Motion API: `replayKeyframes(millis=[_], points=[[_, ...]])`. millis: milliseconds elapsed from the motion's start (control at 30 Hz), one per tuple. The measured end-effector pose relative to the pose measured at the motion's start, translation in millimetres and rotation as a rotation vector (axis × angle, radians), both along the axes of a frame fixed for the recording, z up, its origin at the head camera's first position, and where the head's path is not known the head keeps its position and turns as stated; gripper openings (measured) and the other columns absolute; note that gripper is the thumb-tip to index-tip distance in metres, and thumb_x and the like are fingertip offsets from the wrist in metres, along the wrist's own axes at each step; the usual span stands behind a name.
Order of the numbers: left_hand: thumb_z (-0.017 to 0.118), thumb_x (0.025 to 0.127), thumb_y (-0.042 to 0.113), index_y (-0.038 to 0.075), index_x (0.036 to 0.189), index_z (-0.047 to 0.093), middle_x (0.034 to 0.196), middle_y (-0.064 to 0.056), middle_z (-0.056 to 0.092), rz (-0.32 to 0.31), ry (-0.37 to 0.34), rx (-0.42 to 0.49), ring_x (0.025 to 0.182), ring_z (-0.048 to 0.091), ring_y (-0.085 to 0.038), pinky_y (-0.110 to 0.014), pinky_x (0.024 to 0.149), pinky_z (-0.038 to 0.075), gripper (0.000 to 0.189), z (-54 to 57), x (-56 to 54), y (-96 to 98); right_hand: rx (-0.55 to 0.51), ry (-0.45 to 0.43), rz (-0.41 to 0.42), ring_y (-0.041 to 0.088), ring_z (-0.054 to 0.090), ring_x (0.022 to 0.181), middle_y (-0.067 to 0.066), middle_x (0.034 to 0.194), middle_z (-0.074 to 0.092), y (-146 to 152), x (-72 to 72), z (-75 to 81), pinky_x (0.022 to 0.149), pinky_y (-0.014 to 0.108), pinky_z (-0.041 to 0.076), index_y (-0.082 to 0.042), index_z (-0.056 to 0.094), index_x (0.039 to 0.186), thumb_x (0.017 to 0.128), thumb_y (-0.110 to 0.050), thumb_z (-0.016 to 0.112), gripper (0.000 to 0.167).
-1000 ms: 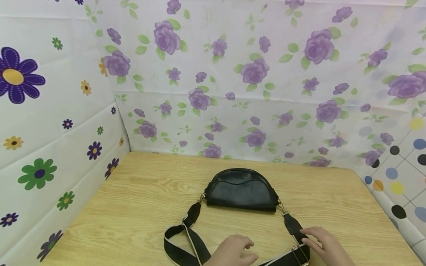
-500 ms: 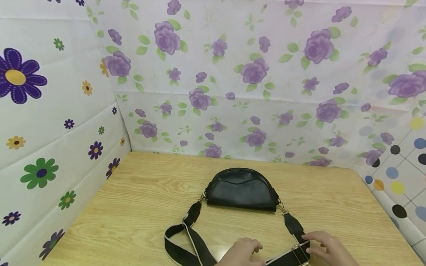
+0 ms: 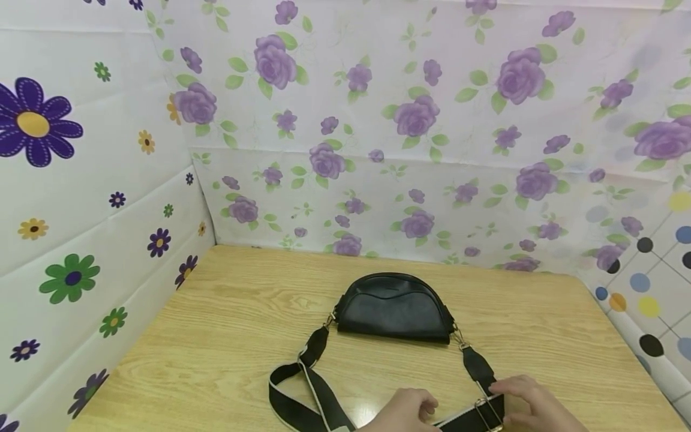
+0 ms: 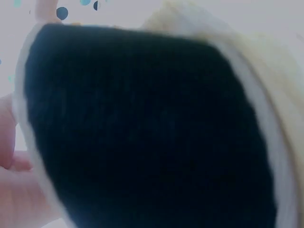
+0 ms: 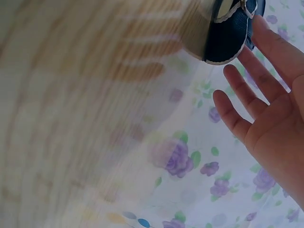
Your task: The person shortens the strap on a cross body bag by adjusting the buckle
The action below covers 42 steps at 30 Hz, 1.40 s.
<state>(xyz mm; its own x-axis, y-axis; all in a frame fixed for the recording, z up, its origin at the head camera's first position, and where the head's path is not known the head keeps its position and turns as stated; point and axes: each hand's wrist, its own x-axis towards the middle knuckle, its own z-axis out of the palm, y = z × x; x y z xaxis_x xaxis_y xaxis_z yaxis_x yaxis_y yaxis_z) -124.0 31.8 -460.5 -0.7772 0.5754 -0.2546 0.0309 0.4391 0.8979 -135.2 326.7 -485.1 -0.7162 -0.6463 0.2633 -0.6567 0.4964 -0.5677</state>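
Note:
A black half-moon shoulder bag lies on the wooden table, its wide black strap with pale edging looping toward me. My left hand hovers low at the near part of the strap, fingers loosely bent. In the left wrist view the strap fills most of the picture, with parts of the fingers showing past its left edge. My right hand touches the strap beside its metal buckle with the index fingertip. From the right wrist, that hand's fingers look nearly straight and spread.
The pale wooden table reaches back to a cloth wall with purple roses. Another flowered sheet closes the left side, and a dotted cloth hangs at the right. Metal clips join the strap to the bag.
My left hand has moved right along the near strap, toward the buckle. My right hand has shifted slightly right and down. The bag lies where it was.

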Motion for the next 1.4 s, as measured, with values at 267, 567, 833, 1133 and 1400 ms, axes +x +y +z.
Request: replayKeyframes(millis=[267, 567, 833, 1133, 1400], points=[[0.07, 0.075, 0.006, -0.005, 0.101, 0.061, 0.081, 0.003, 0.057, 0.034, -0.069, -0.012, 0.073, 0.053, -0.009, -0.026, 0.069, 0.046, 0.029, -2.7, -1.3, 4.9, 0.094, 0.027, 0.052, 0.007, 0.049, 0.093, -0.001, 0.103, 0.058, -2, -5.5, -3.2, 0.066, 0.025, 0.045, -0.005, 0.06, 0.109, 0.07, -0.023, 0.074, 0.045], [0.07, 0.07, -0.001, -0.002, 0.098, 0.062, 0.08, 0.003, 0.059, 0.031, -0.05, -0.03, 0.071, 0.054, -0.009, -0.024, 0.066, 0.046, 0.029, -3.6, -2.4, 8.9, 0.194, -0.081, 0.044, 0.009, 0.051, 0.091, 0.001, 0.101, 0.058, -6, -7.7, 0.3, 0.068, 0.028, 0.047, -0.005, 0.061, 0.108, 0.074, -0.031, 0.071, 0.045], [0.07, 0.07, -0.004, -0.004, 0.098, 0.062, 0.08, 0.001, 0.059, 0.03, -0.051, -0.011, 0.072, 0.055, -0.01, -0.024, 0.066, 0.046, 0.028, -7.7, -3.5, 9.4, 0.233, -0.109, 0.032, 0.007, 0.05, 0.089, -0.003, 0.099, 0.058, -10, -9.0, 2.1, 0.068, 0.028, 0.046, -0.003, 0.062, 0.105, 0.071, -0.029, 0.073, 0.044], [0.066, 0.069, -0.009, -0.006, 0.094, 0.062, 0.073, -0.001, 0.059, 0.083, -0.116, 0.024, 0.068, 0.056, -0.012, -0.027, 0.065, 0.048, 0.026, -5.3, -0.4, 9.8, 0.253, -0.214, -0.028, 0.007, 0.049, 0.088, -0.004, 0.097, 0.058, -15, -8.8, 7.4, 0.069, 0.028, 0.045, -0.006, 0.063, 0.102, 0.068, -0.03, 0.075, 0.043], [0.068, 0.071, -0.005, -0.005, 0.096, 0.062, 0.075, 0.001, 0.059, 0.076, -0.129, 0.005, 0.071, 0.056, -0.012, -0.028, 0.067, 0.048, 0.025, -6.1, -2.7, 8.9, 0.221, -0.273, -0.064, 0.006, 0.048, 0.087, -0.005, 0.096, 0.058, -17, -7.7, 9.4, 0.069, 0.028, 0.045, -0.01, 0.063, 0.1, 0.068, -0.03, 0.075, 0.04]])
